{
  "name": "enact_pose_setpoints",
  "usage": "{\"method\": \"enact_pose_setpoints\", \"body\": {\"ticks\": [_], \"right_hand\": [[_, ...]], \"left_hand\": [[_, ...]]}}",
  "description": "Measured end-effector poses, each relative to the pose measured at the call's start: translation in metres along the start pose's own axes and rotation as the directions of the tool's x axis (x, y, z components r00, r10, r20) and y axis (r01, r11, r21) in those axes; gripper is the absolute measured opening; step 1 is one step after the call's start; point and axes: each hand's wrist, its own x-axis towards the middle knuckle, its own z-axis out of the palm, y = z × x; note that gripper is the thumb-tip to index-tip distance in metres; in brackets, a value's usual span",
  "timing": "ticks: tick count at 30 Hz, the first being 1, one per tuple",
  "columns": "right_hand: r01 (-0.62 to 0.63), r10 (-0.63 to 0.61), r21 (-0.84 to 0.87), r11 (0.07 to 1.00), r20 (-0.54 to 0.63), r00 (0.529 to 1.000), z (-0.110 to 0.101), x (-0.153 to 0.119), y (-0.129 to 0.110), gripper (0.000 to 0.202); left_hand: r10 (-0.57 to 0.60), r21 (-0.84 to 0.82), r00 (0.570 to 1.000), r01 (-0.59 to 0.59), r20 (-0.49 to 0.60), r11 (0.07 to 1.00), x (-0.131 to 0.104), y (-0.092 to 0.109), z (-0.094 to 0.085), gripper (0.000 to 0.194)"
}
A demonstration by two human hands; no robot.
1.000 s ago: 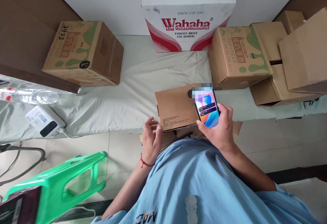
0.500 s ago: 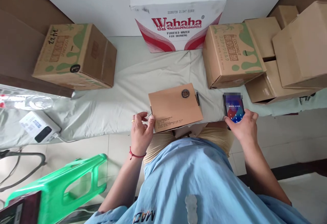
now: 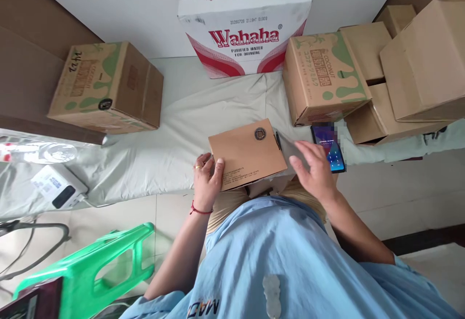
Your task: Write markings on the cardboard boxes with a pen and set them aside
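A brown kraft-covered notebook (image 3: 250, 156), with a round dark emblem and small print, lies at the near edge of the cloth-covered surface. My left hand (image 3: 208, 176) grips its left side, thumb on the cover and fingers at the edge. A dark pen (image 3: 278, 140) sits along the notebook's right edge. My right hand (image 3: 315, 171) hovers between the notebook and a phone (image 3: 336, 159), thumb and fingers apart, holding nothing. The phone lies face up with its screen lit, partly covered by my right hand.
A Wahaha water carton (image 3: 247, 33) stands at the back. Coconut cartons flank it at left (image 3: 105, 86) and right (image 3: 325, 74), with several plain boxes (image 3: 425, 62) farther right. A white device (image 3: 60, 185) with a cable and a green stool (image 3: 90, 256) are at left.
My right hand has let go of the phone, which now lies on the surface, and has moved left toward the notebook. My left hand keeps its hold; its thumb reaches farther onto the cover.
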Motion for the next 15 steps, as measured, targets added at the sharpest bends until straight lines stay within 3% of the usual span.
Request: {"method": "enact_pose_setpoints", "body": {"ticks": [4, 7, 9, 11, 13, 15], "right_hand": [[0.101, -0.108, 0.106, 0.989, 0.060, 0.992, 0.027, 0.003, -0.036, 0.049], [0.137, -0.147, 0.183, 0.973, 0.043, 0.988, 0.038, 0.001, -0.047, 0.038], [0.148, -0.172, 0.263, 0.953, 0.070, 0.983, 0.040, 0.001, -0.050, 0.035], [0.148, -0.195, 0.332, 0.931, 0.111, 0.975, 0.041, 0.002, -0.053, 0.034], [0.157, -0.220, 0.380, 0.911, 0.127, 0.967, 0.041, 0.003, -0.057, 0.038], [0.178, -0.243, 0.418, 0.891, 0.108, 0.964, 0.041, 0.003, -0.060, 0.043]], "left_hand": [[-0.034, -0.106, 0.999, 0.036, 0.024, 0.994, -0.019, 0.016, -0.002, 0.049], [-0.190, -0.449, 0.981, 0.188, 0.040, 0.874, -0.039, 0.024, -0.006, 0.051], [-0.337, -0.657, 0.937, 0.308, 0.087, 0.688, -0.050, 0.026, -0.010, 0.062], [-0.467, -0.752, 0.871, 0.408, 0.151, 0.517, -0.057, 0.024, -0.017, 0.071], [-0.553, -0.772, 0.807, 0.481, 0.205, 0.415, -0.059, 0.018, -0.028, 0.070], [-0.608, -0.776, 0.765, 0.510, 0.213, 0.370, -0.056, 0.007, -0.045, 0.063]]}}
